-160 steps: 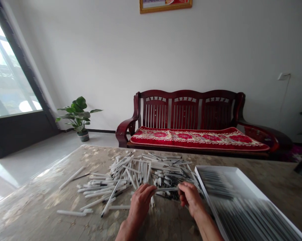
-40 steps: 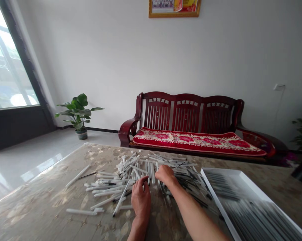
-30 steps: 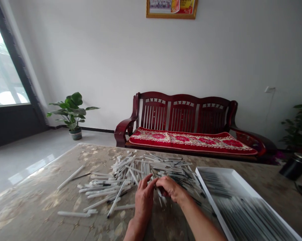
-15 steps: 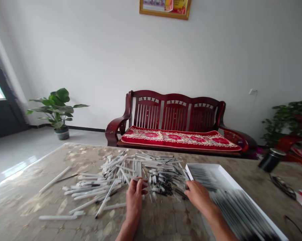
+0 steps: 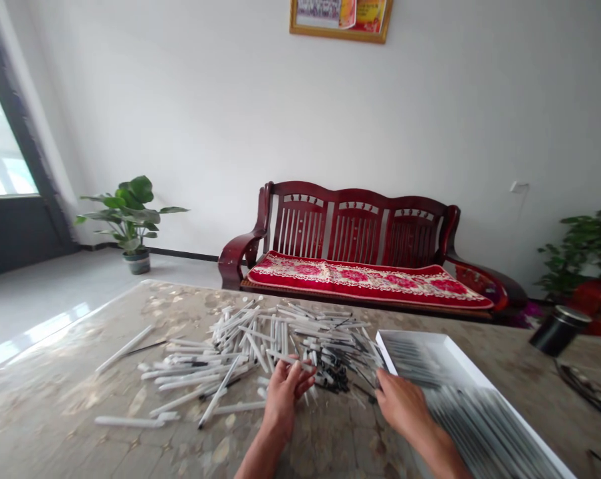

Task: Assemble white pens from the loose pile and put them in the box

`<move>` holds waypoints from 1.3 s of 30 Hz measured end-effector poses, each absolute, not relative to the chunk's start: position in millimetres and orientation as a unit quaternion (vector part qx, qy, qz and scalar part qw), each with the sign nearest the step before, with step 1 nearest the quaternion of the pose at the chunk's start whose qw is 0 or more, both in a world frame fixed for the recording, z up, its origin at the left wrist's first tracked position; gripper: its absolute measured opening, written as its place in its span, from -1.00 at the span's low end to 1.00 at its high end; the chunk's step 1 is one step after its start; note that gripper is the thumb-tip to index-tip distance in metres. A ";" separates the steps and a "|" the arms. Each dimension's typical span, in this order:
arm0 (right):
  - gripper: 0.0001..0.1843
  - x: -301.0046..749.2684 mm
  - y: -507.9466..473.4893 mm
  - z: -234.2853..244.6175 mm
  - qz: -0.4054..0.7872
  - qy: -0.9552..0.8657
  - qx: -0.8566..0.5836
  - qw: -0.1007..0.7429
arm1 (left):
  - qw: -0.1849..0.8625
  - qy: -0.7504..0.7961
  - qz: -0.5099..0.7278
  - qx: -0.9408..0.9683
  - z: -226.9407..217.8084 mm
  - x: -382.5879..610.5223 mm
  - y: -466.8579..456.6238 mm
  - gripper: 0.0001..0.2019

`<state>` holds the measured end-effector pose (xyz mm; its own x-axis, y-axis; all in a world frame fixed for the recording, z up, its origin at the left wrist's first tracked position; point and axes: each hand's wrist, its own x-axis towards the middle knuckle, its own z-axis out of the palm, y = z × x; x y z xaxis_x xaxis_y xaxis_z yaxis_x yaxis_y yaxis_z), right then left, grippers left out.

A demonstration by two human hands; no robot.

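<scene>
A loose heap of white pens with black tips (image 5: 280, 339) lies on the mottled glass-topped table (image 5: 71, 399), and several stray pens sit at its front left. My left hand (image 5: 285, 396) is at the heap's front edge, its fingers curled around a white pen (image 5: 293, 361). My right hand (image 5: 400, 402) rests by the left rim of a white tray (image 5: 415, 334), beside the heap's dark tips. Whether it holds a pen is hidden. Inside the tray, blurred rows of pens lie side by side.
A black cylindrical container (image 5: 560, 330) and a pair of glasses (image 5: 582, 389) stand on the table to the right of the tray. Beyond the table's far edge are a red-cushioned wooden bench (image 5: 365, 283) and potted plants (image 5: 131, 219).
My right hand has moved from the heap to the tray's left rim. My left hand has drawn back to the heap's front edge, now around a white pen. The view has swung slightly.
</scene>
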<state>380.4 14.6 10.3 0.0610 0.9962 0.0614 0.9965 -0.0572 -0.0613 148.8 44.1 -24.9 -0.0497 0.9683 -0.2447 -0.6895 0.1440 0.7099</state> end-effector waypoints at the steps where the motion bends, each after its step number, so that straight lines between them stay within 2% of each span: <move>1: -0.84 376.6 12.9 13.2 0.004 -0.692 -0.719 0.072 | 0.668 0.364 0.625 0.175 -24.3 149.4 44.1 -0.65; 5: -0.85 350.5 7.7 17.8 0.057 -0.741 -0.633 0.216 | 0.677 0.362 0.628 0.130 -22.5 149.9 44.2 -0.83; 8: -0.84 330.4 5.1 11.6 0.096 -0.747 -0.593 0.283 | 0.678 0.360 0.630 0.119 -22.4 149.0 44.4 -0.89; 14: -0.82 318.0 4.1 -1.3 0.112 -0.743 -0.583 0.309 | 0.682 0.361 0.624 0.121 -21.2 149.7 43.6 -0.86; 27: -0.80 312.0 6.1 2.2 0.052 -0.753 -0.553 0.351 | 0.674 0.382 0.604 0.188 -26.9 145.2 44.5 -0.62; 31: -0.82 301.8 11.1 -1.0 0.076 -0.736 -0.546 0.392 | 0.689 0.375 0.583 0.211 -25.4 150.2 40.5 -0.63; 34: -0.81 290.5 18.8 -8.3 0.114 -0.706 -0.531 0.454 | 0.707 0.355 0.576 0.206 -25.3 157.4 35.9 -0.63; 39: -0.66 264.0 30.1 -15.1 0.150 -0.659 -0.503 0.538 | 0.720 0.333 0.571 0.214 -27.1 166.0 31.2 -0.61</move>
<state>264.0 30.1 -15.1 0.0855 0.8254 0.5581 0.5018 0.4482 -0.7398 166.0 31.2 -27.1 0.1270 0.9636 -0.2355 -0.6786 0.2575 0.6879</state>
